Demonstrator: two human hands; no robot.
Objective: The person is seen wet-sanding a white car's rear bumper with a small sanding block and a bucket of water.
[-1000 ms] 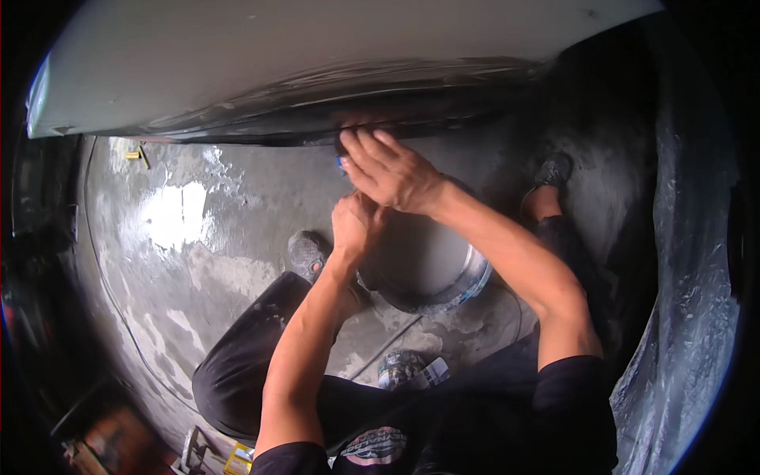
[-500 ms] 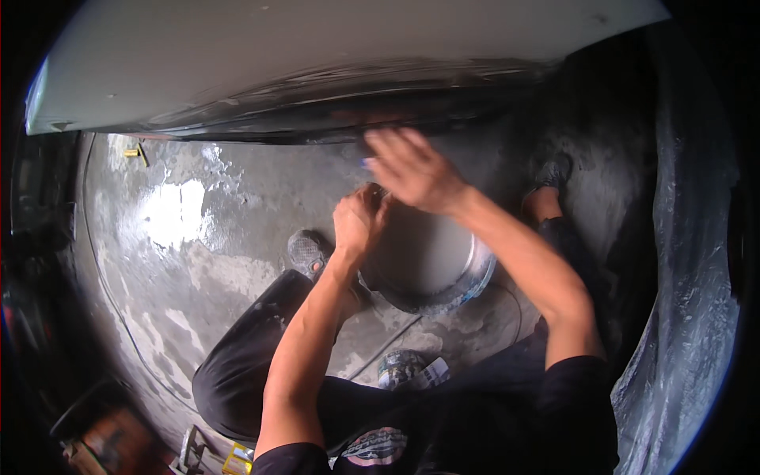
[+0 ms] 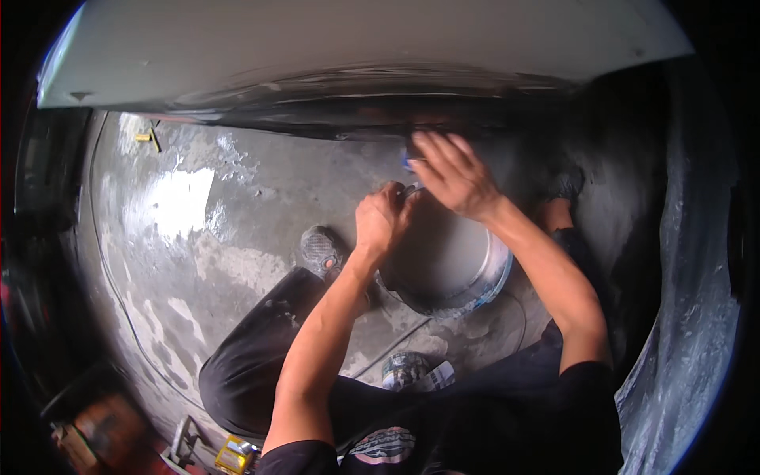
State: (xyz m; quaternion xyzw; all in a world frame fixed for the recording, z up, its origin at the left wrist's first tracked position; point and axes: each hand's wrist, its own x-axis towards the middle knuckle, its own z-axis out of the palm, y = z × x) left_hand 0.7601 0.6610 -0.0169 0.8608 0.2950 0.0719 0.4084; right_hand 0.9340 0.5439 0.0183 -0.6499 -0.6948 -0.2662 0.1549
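right hand (image 3: pixel 457 176): reaches past the bucket's (image 3: pixel 495 297) far edge, palm down, fingers long and close together, seemingly holding a small blue-edged piece (image 3: pixel 407 161) that they mostly cover.
blue-edged piece: under those fingers, beyond the bucket's far left edge and near the lower edge of the pale panel (image 3: pixel 356 39); whether it touches the panel is hidden.
left hand (image 3: pixel 381 215): at the bucket's left far rim, fingers curled narrow; i can't tell whether they grip the rim or something else.
bucket: on the floor (image 3: pixel 237 190), in front of the panel's lower edge, with cloudy grey liquid (image 3: pixel 443 253) inside.
right-hand pressure: best spread evenly over all the fingers, since a lone fingertip could dig in.
stroke: short, level passes along the panel's edge should suit its curve better than hard pushes across it.
elbow and wrist: a loose wrist would help the piece sit flat.
bucket rim: better not leaned on, as the liquid could slop.
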